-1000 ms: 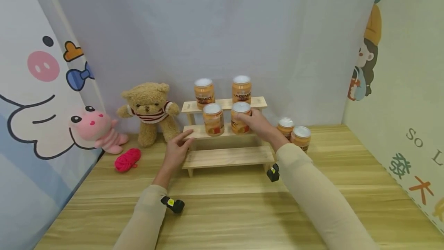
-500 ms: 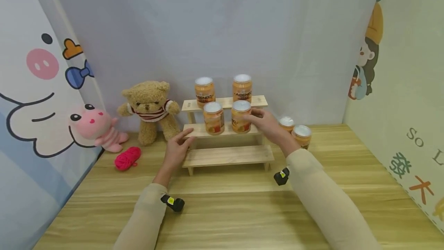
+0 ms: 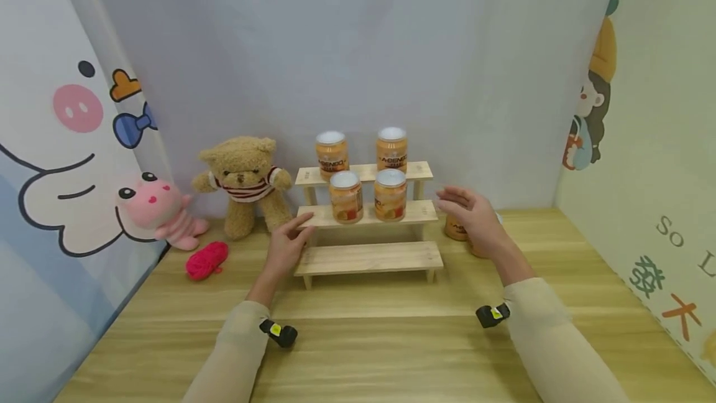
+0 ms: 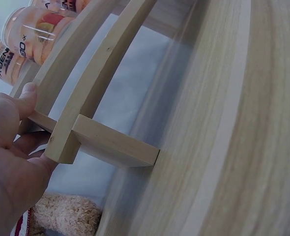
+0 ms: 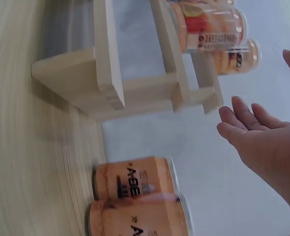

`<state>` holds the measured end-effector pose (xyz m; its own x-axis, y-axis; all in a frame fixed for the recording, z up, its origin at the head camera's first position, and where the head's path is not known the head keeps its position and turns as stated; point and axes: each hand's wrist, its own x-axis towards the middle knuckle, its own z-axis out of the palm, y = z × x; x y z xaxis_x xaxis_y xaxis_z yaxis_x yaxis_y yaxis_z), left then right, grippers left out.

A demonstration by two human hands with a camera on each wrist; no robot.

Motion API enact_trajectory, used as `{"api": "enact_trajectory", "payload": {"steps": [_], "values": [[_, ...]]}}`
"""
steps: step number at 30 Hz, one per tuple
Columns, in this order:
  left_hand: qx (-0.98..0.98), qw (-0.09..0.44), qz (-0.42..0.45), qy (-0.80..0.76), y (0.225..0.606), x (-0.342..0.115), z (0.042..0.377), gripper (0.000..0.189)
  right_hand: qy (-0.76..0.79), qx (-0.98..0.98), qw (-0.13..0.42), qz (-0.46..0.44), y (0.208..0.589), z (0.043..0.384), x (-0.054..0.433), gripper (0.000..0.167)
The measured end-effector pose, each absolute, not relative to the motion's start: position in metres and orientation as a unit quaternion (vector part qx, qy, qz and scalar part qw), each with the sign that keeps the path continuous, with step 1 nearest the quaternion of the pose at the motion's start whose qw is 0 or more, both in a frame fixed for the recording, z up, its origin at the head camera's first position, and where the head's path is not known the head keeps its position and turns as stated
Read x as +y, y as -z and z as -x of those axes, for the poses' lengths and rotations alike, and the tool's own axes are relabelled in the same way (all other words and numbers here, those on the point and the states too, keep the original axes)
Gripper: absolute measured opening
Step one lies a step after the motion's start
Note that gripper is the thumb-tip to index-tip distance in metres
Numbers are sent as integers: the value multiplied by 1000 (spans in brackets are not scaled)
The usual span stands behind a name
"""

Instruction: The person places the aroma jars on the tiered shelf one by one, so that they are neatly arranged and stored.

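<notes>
A three-tier wooden display stand stands on the table. My left hand grips the left end of its middle tier; in the left wrist view the thumb lies along the board and the fingers curl around its end. Two orange cans with silver lids, a left can and a right can, stand upright on the middle tier. Two more, a left can and a right can, are on the top tier. My right hand, fingers extended and holding nothing, is off the stand's right end.
Right of the stand two similar cans, a farther can and a nearer can, stand close together on the table, partly hidden by my right hand in the head view. At left are a teddy bear, a pink plush toy and pink yarn.
My right hand has let go of the right can on the middle tier and moved away to the right. My left hand has stayed at the stand's left end.
</notes>
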<state>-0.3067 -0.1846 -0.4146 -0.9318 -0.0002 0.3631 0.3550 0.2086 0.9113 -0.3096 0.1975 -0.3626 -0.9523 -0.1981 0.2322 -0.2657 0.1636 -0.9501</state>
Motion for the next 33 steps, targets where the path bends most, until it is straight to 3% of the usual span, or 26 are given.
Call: {"api": "enact_trajectory", "payload": {"steps": [7,21,27,33], "values": [[-767,131,108,619,422,-184,315,39,-616,-766,99,-158,371,300,226,58],[-762,124,94,628,449,-189,332,40,-586,-790,133,-117,389,308,273,64],[-765,113,99,626,432,-188,320,41,-574,-804,130,-82,401,319,287,69],[-774,106,93,617,416,-184,309,40,-582,-806,83,-73,418,334,289,80]]}}
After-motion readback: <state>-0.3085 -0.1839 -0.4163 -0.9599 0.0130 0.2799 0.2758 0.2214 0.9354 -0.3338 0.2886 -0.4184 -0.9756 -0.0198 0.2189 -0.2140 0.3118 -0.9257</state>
